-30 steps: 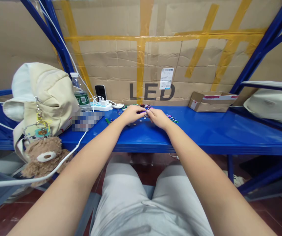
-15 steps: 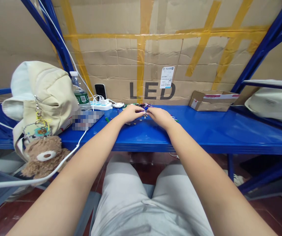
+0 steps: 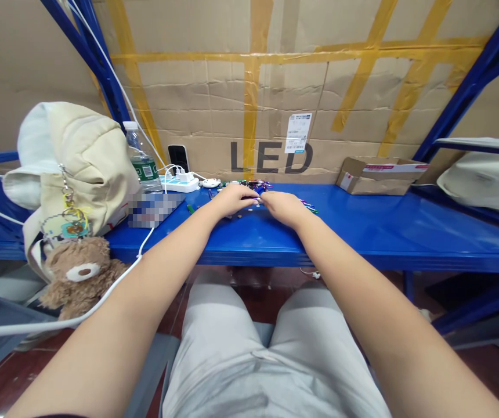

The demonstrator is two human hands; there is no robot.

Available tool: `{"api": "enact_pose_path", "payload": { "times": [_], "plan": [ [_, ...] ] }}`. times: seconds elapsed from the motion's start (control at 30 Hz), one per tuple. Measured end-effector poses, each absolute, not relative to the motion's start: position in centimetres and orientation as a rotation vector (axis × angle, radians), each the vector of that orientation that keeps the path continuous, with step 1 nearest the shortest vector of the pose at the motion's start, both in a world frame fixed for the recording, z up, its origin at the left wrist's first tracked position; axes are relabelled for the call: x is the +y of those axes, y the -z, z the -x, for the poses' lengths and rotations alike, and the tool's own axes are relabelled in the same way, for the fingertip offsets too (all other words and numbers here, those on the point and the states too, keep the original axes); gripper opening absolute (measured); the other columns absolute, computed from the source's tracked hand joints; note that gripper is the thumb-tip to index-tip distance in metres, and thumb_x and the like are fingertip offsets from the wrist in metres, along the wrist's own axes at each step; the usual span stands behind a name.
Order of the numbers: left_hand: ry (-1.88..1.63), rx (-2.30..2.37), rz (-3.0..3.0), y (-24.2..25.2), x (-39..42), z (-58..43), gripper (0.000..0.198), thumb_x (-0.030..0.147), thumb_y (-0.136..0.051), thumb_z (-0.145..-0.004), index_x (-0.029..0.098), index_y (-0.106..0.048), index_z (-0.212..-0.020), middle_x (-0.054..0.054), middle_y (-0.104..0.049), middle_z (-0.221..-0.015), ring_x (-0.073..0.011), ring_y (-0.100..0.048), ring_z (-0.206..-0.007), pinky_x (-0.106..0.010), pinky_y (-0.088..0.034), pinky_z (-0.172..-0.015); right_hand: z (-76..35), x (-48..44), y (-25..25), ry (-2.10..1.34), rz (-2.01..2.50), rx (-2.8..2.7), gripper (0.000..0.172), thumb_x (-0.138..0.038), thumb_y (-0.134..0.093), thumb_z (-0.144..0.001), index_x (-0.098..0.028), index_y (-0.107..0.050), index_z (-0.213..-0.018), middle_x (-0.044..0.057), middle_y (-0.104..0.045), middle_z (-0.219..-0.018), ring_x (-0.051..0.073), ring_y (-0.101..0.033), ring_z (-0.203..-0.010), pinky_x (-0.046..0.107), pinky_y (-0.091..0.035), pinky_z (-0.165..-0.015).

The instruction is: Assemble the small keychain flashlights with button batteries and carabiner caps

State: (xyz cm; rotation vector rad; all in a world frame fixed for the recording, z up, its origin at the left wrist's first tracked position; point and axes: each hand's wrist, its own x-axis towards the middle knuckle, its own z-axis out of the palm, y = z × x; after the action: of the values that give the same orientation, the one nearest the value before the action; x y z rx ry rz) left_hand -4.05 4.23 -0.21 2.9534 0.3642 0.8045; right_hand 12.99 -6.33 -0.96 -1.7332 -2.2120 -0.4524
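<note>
Over the blue tabletop (image 3: 253, 241), my left hand (image 3: 234, 200) and my right hand (image 3: 281, 208) meet at the fingertips. Both are closed in a pinch. A tiny shiny piece seems to sit between them, too small to name. Just behind the fingers lies a heap of small slender coloured pieces (image 3: 263, 184) in red, green, blue and dark tones. More thin blue, purple and green sticks (image 3: 310, 207) poke out beyond my right hand. Near my left wrist there is a short green piece (image 3: 191, 209). Small pale bits (image 3: 239, 216) are scattered below my left fingers.
At left stand a cream bag (image 3: 88, 157) with a teddy bear charm (image 3: 82, 270), a water bottle (image 3: 144, 165) and a power strip (image 3: 180, 183). A white cable (image 3: 114, 284) crosses near my left forearm. A small open cardboard box (image 3: 380, 177) sits at back right.
The view has shifted slightly. My hands stay together in nearly the same place, with a small shift of the fingers; the things on the table look unmoved.
</note>
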Motion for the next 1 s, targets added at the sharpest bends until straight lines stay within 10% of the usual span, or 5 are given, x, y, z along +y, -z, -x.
{"api": "enact_pose_path", "payload": {
  "times": [0.37, 1.0],
  "plan": [
    [-0.986, 0.303, -3.084, -0.4, 3.3, 4.0, 0.027, 0.033, -0.052, -0.088, 0.022, -0.069, -0.107, -0.007, -0.070, -0.105, -0.0198, -0.064, -0.098, -0.029, -0.043, -0.085, -13.1, -5.5, 1.5, -0.250, 1.402, -1.884, 0.037, -0.040, -0.031, -0.094, -0.019, -0.046, -0.067, -0.001, -0.051, -0.063, 0.013, -0.047, -0.062, 0.025, -0.039, -0.063],
    [-0.728, 0.457, -2.691, -0.4, 3.4, 4.7, 0.034, 0.041, -0.054, -0.083, 0.018, -0.072, -0.101, -0.001, -0.072, -0.091, -0.0162, -0.062, -0.080, -0.024, -0.043, -0.071, -12.3, -6.9, 0.0, 0.501, 1.837, -2.148, 0.026, -0.034, -0.033, -0.097, -0.020, -0.054, -0.100, 0.009, -0.068, -0.098, 0.022, -0.062, -0.080, 0.028, -0.034, -0.063]
  ]
}}
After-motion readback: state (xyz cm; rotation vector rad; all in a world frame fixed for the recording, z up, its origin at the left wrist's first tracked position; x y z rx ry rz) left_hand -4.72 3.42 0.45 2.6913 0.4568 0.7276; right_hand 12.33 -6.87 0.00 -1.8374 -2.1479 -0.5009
